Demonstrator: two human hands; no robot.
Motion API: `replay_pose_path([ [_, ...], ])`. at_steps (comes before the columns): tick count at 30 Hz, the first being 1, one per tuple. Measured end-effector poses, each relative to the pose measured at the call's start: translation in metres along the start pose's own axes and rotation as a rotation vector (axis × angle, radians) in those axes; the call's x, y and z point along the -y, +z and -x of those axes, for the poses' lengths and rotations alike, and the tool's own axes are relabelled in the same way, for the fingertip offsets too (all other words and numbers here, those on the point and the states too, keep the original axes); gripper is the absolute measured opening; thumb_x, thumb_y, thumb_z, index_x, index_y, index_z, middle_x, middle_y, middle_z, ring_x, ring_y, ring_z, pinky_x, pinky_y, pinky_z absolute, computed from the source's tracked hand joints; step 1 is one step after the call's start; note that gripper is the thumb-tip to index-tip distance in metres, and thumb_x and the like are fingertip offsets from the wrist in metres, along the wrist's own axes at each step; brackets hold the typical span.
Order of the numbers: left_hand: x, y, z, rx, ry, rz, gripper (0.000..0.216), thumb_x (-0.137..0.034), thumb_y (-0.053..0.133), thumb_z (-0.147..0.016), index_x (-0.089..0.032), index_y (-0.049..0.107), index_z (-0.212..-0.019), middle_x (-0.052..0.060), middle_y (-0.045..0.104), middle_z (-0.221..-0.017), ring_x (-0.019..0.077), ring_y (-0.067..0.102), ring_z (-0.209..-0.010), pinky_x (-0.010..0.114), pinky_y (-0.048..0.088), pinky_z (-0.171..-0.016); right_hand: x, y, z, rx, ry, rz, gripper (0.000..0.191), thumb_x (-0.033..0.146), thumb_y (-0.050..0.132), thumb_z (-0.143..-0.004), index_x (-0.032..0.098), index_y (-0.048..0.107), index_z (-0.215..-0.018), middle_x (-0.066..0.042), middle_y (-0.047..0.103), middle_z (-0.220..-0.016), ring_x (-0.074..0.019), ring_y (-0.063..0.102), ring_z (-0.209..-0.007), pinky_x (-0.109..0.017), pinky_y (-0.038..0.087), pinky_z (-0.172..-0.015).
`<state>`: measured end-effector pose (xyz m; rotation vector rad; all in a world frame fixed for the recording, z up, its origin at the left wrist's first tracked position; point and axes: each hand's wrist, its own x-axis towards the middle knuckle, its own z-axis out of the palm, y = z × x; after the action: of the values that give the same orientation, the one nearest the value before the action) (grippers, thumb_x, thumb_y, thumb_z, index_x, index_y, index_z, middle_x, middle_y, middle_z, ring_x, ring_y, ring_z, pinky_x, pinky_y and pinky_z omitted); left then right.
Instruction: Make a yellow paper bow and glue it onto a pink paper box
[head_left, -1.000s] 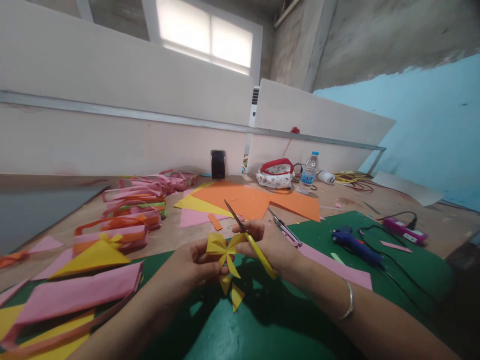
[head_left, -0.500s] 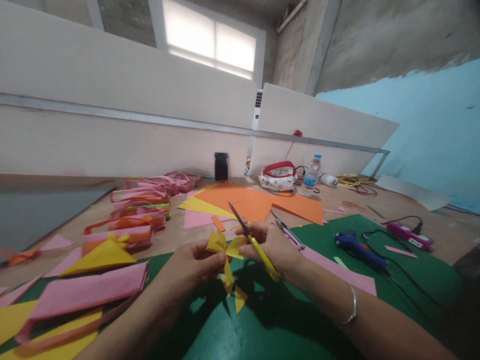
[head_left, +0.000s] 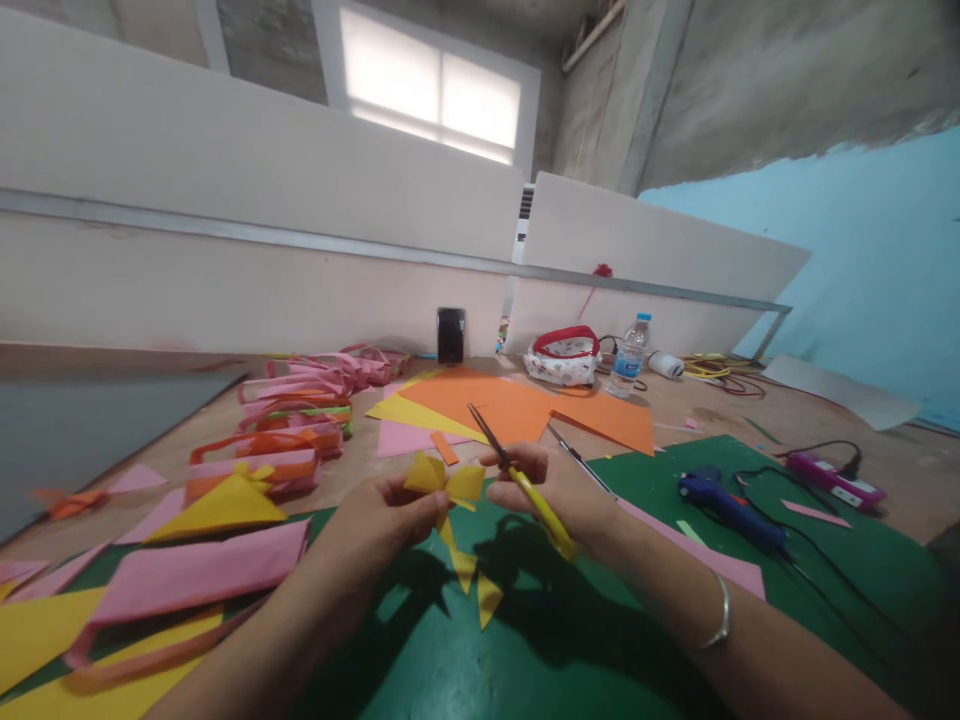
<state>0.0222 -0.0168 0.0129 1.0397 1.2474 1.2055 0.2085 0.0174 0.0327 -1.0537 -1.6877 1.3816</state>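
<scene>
Pinched between the thumb and fingers of my left hand [head_left: 394,515] is a yellow bow [head_left: 427,475], with two loops at the top and pointed tails hanging down. My right hand [head_left: 551,495] has its fingers closed round a pair of yellow-handled scissors [head_left: 536,500], whose dark blades point up and away to the left. Its fingertips are just to the right of the bow and look apart from it. Below the bow, a small yellow triangle [head_left: 489,600] shows over the green mat [head_left: 420,670]; I cannot tell whether it lies loose.
Pink and orange folded bags [head_left: 202,560] line the left side. Orange sheets [head_left: 480,395] lie ahead. To the right are a utility knife [head_left: 577,455], a blue glue gun [head_left: 731,510] with its cord, and a purple power strip [head_left: 836,480]. A water bottle [head_left: 630,360] stands behind.
My right hand's fingertips have come off the bow's right loop and moved slightly right with the scissors. My left hand still holds the bow, now turned a little.
</scene>
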Motion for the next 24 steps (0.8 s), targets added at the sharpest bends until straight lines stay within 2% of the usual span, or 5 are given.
replay_pose_path([
  [2,-0.004,-0.005,-0.002,-0.050,-0.004,0.012,0.028,-0.031,0.079,-0.057,-0.015,0.070,-0.079,0.002,0.069,-0.070,0.0116,0.055,-0.058,0.022,0.040,-0.055,0.003,-0.011,0.000,0.041,-0.023,0.112,0.041,0.033,0.076,-0.066,0.015,0.068,-0.102,0.001,0.058,-0.076,-0.0121,0.053,-0.070,-0.024,0.042,-0.064],
  [5,-0.011,-0.012,-0.003,-0.118,0.010,0.010,0.024,-0.028,0.077,-0.058,-0.017,0.068,-0.076,0.000,0.068,-0.069,0.0118,0.057,-0.059,0.023,0.043,-0.058,0.008,-0.024,-0.001,0.150,-0.025,0.287,0.041,0.034,0.074,-0.068,0.015,0.068,-0.103,0.003,0.051,-0.069,-0.0108,0.045,-0.064,-0.023,0.034,-0.057],
  [10,-0.015,-0.015,-0.003,-0.161,0.070,-0.038,0.030,-0.029,0.076,-0.058,-0.018,0.068,-0.084,0.000,0.069,-0.069,0.0160,0.062,-0.066,0.026,0.046,-0.062,0.011,-0.027,0.000,0.320,-0.096,0.484,0.027,0.041,0.071,-0.069,0.015,0.066,-0.073,0.003,0.045,-0.066,-0.0115,0.037,-0.063,-0.023,0.027,-0.055],
  [15,-0.015,-0.014,-0.005,-0.130,0.098,-0.137,0.031,-0.029,0.077,-0.054,-0.017,0.070,-0.082,0.003,0.072,-0.070,0.0173,0.061,-0.064,0.026,0.043,-0.059,0.006,-0.022,-0.001,0.336,-0.122,0.570,0.040,0.049,0.071,-0.067,0.016,0.052,-0.055,0.003,0.041,-0.064,-0.0115,0.033,-0.062,-0.024,0.023,-0.054],
  [24,-0.021,-0.007,0.003,-0.108,0.139,-0.170,0.028,-0.029,0.078,-0.053,-0.018,0.072,-0.078,0.003,0.072,-0.069,0.0189,0.062,-0.062,0.026,0.044,-0.058,0.007,-0.019,0.000,0.329,-0.060,0.563,0.041,0.052,0.074,-0.063,0.015,0.055,-0.057,0.006,0.029,-0.058,-0.0088,0.024,-0.056,-0.024,0.014,-0.049],
])
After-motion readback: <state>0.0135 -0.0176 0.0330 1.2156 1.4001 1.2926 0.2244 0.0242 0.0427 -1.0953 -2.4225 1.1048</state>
